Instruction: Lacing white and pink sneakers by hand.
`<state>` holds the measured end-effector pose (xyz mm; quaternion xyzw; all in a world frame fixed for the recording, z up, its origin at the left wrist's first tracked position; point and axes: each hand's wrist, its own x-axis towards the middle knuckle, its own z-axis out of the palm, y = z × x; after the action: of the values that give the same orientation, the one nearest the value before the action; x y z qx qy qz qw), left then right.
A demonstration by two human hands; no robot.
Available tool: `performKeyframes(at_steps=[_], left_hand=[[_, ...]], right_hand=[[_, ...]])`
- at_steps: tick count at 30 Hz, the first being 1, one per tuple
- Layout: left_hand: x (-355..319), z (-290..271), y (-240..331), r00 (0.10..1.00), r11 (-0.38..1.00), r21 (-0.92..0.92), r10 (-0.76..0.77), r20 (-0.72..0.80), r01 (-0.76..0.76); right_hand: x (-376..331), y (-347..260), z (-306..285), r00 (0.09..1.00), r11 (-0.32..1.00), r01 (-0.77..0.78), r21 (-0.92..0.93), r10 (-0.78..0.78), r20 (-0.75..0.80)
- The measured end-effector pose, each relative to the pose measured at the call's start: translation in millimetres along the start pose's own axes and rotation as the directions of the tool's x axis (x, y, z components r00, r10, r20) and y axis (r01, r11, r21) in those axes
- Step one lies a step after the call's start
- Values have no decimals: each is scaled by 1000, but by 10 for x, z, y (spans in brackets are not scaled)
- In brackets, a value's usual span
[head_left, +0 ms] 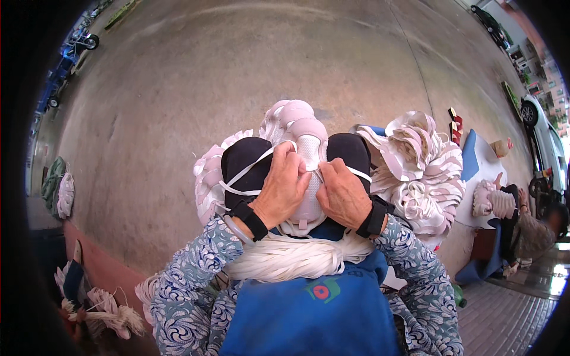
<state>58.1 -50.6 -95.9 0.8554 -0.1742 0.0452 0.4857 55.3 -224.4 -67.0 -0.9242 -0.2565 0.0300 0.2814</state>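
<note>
Left grip holds white lace; right grip partly hides the shoe upper.

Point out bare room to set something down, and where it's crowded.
Widest: the floor ahead of the knees, between blue vehicles and black car. Another patch: between the green sack and the shoes by the left knee. Crowded: between the knees, where left hand and right hand hold a shoe; also the heap beside the right knee.

No legible text; emblem on apron
</note>
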Motion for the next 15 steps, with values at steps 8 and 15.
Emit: performKeyframes(at_steps=[8,15], left_hand=[[64,131,-46,992,994,104,37,-124,-24],[-10,148,20,993,977,178,121,-15,-117]], right_hand=[[183,180,11,993,988,112,109,-109,-34],[-79,232,26,1000,996,1,94,1,-17]])
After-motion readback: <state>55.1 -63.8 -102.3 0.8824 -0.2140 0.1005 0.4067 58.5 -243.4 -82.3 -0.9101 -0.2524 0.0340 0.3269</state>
